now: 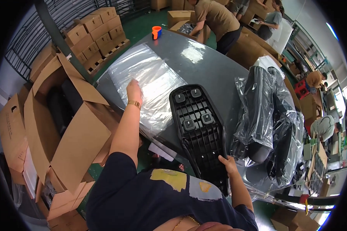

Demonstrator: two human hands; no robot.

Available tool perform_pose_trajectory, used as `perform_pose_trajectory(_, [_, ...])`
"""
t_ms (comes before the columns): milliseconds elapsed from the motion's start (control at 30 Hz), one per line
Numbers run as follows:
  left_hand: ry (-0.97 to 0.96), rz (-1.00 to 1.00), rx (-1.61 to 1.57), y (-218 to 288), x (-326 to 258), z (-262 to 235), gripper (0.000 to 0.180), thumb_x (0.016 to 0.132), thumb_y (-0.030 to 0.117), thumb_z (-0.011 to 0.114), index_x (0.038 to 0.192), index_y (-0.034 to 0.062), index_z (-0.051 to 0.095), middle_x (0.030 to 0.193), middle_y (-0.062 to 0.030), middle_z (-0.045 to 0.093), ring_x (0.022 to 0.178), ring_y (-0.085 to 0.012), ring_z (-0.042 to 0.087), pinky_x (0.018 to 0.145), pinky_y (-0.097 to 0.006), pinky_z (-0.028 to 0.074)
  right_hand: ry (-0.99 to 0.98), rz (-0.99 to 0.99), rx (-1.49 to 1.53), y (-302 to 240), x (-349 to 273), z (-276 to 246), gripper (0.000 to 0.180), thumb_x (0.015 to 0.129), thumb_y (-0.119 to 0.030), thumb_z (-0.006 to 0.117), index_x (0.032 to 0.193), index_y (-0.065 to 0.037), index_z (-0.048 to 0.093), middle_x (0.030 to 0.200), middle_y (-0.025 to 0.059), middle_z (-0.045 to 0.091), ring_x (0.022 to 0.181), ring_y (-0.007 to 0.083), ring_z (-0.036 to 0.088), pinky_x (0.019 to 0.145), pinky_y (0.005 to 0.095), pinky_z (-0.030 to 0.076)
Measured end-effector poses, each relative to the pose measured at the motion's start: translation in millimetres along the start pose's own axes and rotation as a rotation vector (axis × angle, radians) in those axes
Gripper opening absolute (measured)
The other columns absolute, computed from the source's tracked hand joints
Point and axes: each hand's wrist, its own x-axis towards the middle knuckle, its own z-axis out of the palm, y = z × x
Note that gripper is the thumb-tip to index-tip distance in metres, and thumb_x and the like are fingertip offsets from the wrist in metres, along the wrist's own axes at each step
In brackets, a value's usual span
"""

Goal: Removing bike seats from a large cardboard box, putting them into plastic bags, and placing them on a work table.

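A long black motorcycle seat (201, 133) is tilted against the table's near edge, its ribbed underside with several square pads facing me. My right hand (229, 165) grips its lower right edge, thumb over the rim. To the left, my left hand (134, 92) is closed over a stack of clear plastic bags (162, 79), its fingers curled on the film; the fingertips are partly hidden. The bags lie flat on the dark grey table (216, 71). At the table's right, several black seats wrapped in clear plastic (256, 111) are piled together.
An orange and blue tape roll or dispenser (156, 32) stands at the far table corner. An open carton (71, 127) with black seats inside is at my left. Stacked cartons (94, 34) sit on a pallet behind. A co-worker (218, 21) bends over a box beyond the table.
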Motion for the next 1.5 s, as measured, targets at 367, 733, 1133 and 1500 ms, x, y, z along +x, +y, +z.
perform_pose_trajectory(367, [-0.62,0.261,0.489,-10.5,-116.0,19.9,0.014,0.082,0.013,0.068,0.088,0.0037,0.06,0.074,0.0017,0.056,0.067,-0.0053,0.05,0.062,-0.021,0.043,0.353,-0.892,-0.445,-104.1,16.4,97.3,0.06,0.074,-0.002,0.068,0.129,-0.003,0.047,0.122,0.0172,0.053,0.11,0.0265,0.055,0.088,0.0369,0.048])
perform_pose_trajectory(733, [-0.377,-0.196,-0.14,-14.6,-106.8,-26.7,0.011,0.097,0.018,0.044,0.095,0.0096,0.051,0.068,0.0043,0.043,0.051,-0.0052,0.038,0.043,-0.021,0.031,0.157,-0.572,-0.266,-146.4,147.5,145.2,0.019,0.079,-0.006,0.066,0.098,-0.001,0.064,0.079,0.0057,0.066,0.071,0.0127,0.061,0.065,0.0265,0.049])
perform_pose_trajectory(1133, [-0.558,0.421,0.806,-30.4,-121.3,-38.6,0.019,0.075,0.01,0.06,0.089,0.0065,0.048,0.07,-0.0085,0.052,0.064,-0.0249,0.056,0.058,-0.031,0.044,0.395,-0.833,-0.24,-239.5,174.4,129.0,0.014,0.086,-0.017,0.064,0.082,-0.004,0.061,0.072,0.0047,0.063,0.059,0.0116,0.057,0.055,0.0231,0.044])
perform_pose_trajectory(1500, [-0.4,-0.874,-1.021,-44.1,31.1,-12.0,0.024,0.096,0.026,0.048,0.1,0.0058,0.06,0.091,-0.0058,0.065,0.08,-0.0151,0.064,0.068,-0.029,0.055,-0.11,-0.884,-0.839,-322.6,177.6,148.3,0.019,0.081,-0.02,0.069,0.08,-0.005,0.058,0.065,-0.0012,0.05,0.054,0.0072,0.045,0.047,0.0238,0.038])
